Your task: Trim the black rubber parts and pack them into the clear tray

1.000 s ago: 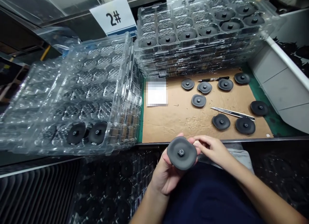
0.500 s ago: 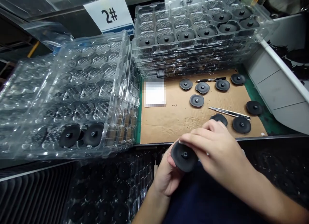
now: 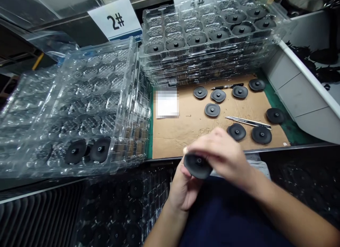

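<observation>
Here I am with the disc (image 3: 198, 165) pinched between both hands, black rubber by the look of it, tilted so its rim faces up and away and its centre stud points back toward me. My left hand (image 3: 184, 190) is palm up underneath, forearm rising from the bottom of the view, fingers wrapped round the disc's lower edge. My right hand (image 3: 223, 153) comes in from the lower right, arm slanting across my dark top, knuckles high, fingers curled over the far rim, so the two hands are together and clamped on it. Just past my right fingertips lie two loose discs (image 3: 236, 132) on the cardboard (image 3: 186, 132), with a utility knife (image 3: 248, 122) beyond them and a pen (image 3: 227, 86) further on, among more discs. Straight ahead of my hands, a stack of clear trays (image 3: 207, 59) holds discs in its pockets, and a "2#" card (image 3: 115, 20) stands behind it. To the left of my left hand sits another clear tray (image 3: 79, 98), with two discs (image 3: 75, 151) in its nearest row.
</observation>
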`<state>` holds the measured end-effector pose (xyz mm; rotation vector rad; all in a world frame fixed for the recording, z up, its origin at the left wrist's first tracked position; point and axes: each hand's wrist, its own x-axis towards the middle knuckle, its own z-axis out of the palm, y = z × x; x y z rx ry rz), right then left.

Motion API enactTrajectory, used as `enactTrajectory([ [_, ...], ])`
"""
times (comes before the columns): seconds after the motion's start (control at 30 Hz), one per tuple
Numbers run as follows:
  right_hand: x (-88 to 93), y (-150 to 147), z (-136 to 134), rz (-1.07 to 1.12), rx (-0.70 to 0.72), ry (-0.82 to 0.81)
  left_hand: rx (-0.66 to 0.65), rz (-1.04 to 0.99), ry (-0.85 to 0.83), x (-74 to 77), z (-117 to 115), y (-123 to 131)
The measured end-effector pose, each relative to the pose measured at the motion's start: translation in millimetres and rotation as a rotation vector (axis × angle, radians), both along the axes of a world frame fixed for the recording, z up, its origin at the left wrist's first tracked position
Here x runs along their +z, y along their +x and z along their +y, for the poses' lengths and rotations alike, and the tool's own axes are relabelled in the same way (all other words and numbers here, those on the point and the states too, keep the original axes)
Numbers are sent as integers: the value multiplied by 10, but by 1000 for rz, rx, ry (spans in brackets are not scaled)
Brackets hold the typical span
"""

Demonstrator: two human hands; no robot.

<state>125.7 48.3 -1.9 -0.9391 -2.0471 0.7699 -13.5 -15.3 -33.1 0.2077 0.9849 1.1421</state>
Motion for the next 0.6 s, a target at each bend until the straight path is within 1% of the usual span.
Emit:
enactTrajectory([
  [0.07,-213,104,52,-76,-156,-178,-32,-89,17,11,-9,-35],
  [0.1,-347,157,54,-115,-216,-253,-38,-143,30,15,-15,-54],
  [0.13,-490,205,37,-146,-247,-310,-35,-189,46,19,-21,-70],
  [0.2,-754,279,-34,-172,-222,-371,-20,-251,74,21,-29,-84],
  [0.23,-847,305,-74,-173,-205,-385,-15,-260,81,21,-30,-81],
  [0.27,-897,324,-107,-174,-200,-400,-15,-264,86,21,-29,-72],
  [0.3,-897,336,-129,-173,-207,-413,-21,-267,88,22,-24,-59],
  [0.33,-843,341,-138,-171,-227,-423,-32,-267,89,25,-17,-42],
  [0.37,-740,337,-137,-162,-256,-425,-45,-264,89,31,-8,-22],
  [0.43,-432,293,-125,-106,-310,-384,-57,-234,87,47,9,23],
  [0.47,-259,253,-127,-51,-314,-331,-55,-207,91,57,16,46],
  [0.53,45,154,-161,84,-235,-178,-37,-140,98,75,20,85],
  [0.57,156,105,-188,139,-170,-113,-29,-112,99,81,18,99],
  [0.6,235,65,-214,166,-95,-86,-22,-89,101,86,15,107],
])
